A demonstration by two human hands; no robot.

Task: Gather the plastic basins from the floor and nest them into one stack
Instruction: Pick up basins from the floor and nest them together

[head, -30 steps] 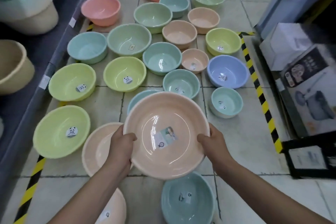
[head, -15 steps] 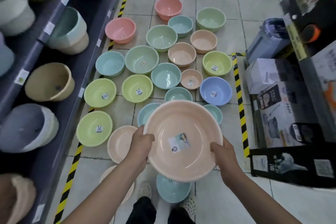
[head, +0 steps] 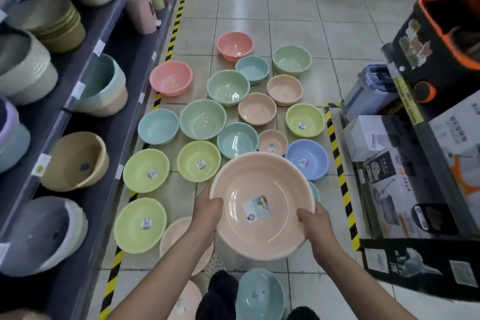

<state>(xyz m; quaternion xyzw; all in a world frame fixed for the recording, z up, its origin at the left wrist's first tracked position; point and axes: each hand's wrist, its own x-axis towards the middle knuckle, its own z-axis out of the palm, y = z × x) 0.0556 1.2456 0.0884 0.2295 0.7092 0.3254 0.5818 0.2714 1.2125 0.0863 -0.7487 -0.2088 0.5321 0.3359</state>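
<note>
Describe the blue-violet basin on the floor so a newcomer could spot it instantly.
Start at the yellow-black hazard tape running along the boxes on the right side of the aisle. Just left of it, beyond the large peach basin held in both hands, sits the periwinkle basin. It is the only blue-violet one; neighbours are peach, teal or yellow-green.

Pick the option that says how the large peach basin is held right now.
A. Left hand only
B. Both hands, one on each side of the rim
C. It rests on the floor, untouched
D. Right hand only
B: the left hand and the right hand each grip opposite sides of the large peach basin, which is held above the floor.
</note>
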